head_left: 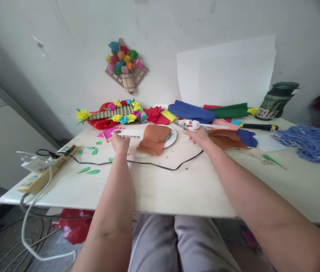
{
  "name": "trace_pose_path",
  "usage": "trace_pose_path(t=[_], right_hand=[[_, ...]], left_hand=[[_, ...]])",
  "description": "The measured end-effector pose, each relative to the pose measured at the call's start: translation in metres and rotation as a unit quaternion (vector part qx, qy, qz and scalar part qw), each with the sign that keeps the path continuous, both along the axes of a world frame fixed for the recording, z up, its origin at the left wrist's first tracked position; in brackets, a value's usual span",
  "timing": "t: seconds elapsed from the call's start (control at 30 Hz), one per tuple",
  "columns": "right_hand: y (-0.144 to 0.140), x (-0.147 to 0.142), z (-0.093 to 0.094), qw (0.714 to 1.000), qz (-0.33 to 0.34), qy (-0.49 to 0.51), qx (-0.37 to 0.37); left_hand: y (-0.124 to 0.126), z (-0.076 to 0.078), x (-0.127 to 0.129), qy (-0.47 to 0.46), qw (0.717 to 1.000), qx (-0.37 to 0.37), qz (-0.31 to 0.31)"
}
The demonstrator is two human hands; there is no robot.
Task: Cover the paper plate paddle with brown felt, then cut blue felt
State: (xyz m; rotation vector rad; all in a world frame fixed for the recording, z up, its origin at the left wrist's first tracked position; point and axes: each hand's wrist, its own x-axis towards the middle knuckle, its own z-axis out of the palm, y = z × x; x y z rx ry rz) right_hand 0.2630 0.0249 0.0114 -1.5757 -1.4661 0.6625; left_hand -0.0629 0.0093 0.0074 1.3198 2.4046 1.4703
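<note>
We work at a pale tabletop (160,189) pushed against a grey-white wall, where a small basket of paper flowers (126,64) hangs and a white board (228,71) leans; the floor below left is dark, with loose cable and something red under the table edge. Our left hand (120,142) rests mid-table, fingers curled narrow on the near end of a white strip (130,133), though we cannot tell how firmly it grips. Our right hand (198,134) lies further right, fingers closed on the white glue gun (190,124), whose black cord (154,164) runs left across the table to a yellow power strip (46,170) at the left edge. Between the hands a brown felt piece (154,139) drapes over a white plate (173,138), hiding most of it. Green paper leaves (89,170) lie near left, folded coloured felt (191,111) sits far, and blue yarn (310,143) is cut off at the right, beside a dark blurred shape we cannot make out
</note>
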Motion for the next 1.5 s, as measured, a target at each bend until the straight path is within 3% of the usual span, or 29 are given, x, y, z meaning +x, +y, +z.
trace_pose_path(t=[0.13,0.4,0.5,0.63,0.7,0.97,1.07,1.17,1.27,1.4,1.5], right_hand=[[0.001,0.001,-0.001,1.000,-0.001,-0.022,0.008],[0.003,0.002,-0.003,0.997,-0.017,-0.076,0.026],[0.003,0.002,-0.003,0.996,-0.027,-0.087,0.016],[0.005,0.003,-0.005,0.995,-0.031,-0.096,0.018],[0.006,0.004,-0.006,0.994,-0.034,-0.097,0.022],[0.009,0.003,-0.007,0.989,-0.051,-0.132,0.046],[0.011,0.004,-0.009,0.979,-0.055,-0.174,0.085],[0.012,0.004,-0.010,0.968,-0.060,-0.219,0.109],[0.010,0.003,-0.010,0.962,-0.068,-0.240,0.114],[0.008,0.002,-0.009,0.974,-0.066,-0.204,0.074],[0.007,0.000,-0.008,0.987,-0.055,-0.148,0.009]], left_hand=[[-0.003,0.000,0.001,-0.016,0.999,0.024,-0.025],[-0.004,0.007,0.008,-0.003,0.999,0.002,-0.044],[-0.006,0.008,0.011,-0.031,0.992,-0.033,-0.114],[-0.012,0.010,0.011,-0.076,0.963,-0.099,-0.238],[-0.013,0.012,0.009,-0.095,0.954,-0.115,-0.261],[-0.008,0.010,0.006,-0.002,0.982,-0.061,-0.179],[-0.009,0.009,0.012,-0.103,0.983,-0.053,-0.140],[-0.009,0.008,0.020,-0.303,0.945,-0.019,-0.122],[-0.008,0.005,0.022,-0.435,0.892,0.024,-0.120],[-0.004,-0.001,0.019,-0.516,0.837,0.018,-0.181],[-0.001,-0.004,0.017,-0.530,0.827,0.011,-0.190]])
